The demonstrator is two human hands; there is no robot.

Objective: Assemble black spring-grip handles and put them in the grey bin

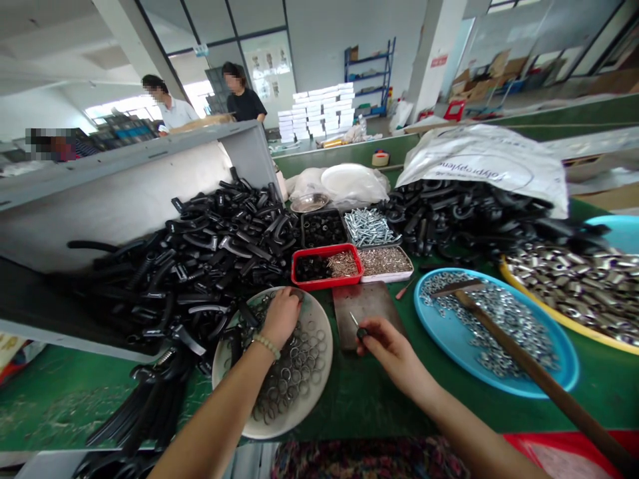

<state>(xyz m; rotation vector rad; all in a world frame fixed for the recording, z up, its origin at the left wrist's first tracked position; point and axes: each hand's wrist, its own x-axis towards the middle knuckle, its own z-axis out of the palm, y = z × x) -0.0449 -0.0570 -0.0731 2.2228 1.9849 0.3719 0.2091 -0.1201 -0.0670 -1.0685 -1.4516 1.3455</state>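
Observation:
My left hand [283, 316], with a beaded bracelet at the wrist, reaches over the far part of a pale round tray [319, 392]. Its fingers are curled together, and what they hold is hidden. Thin metal rings [299, 364] lie loose in that tray, with some black parts along its left side. Over a flat metal plate [367, 299], my right hand [387, 346] pinches a screw with a black knob-like head [361, 332]. The screw's bare shank points up and to the left.
Black handles [200, 253] spill from a tipped grey crate on the left. Small trays hold screws [369, 226] and black bits; one is red [327, 283]. A hammer [519, 352] rests across a blue tray [424, 332] of metal pieces. Several people stand beyond.

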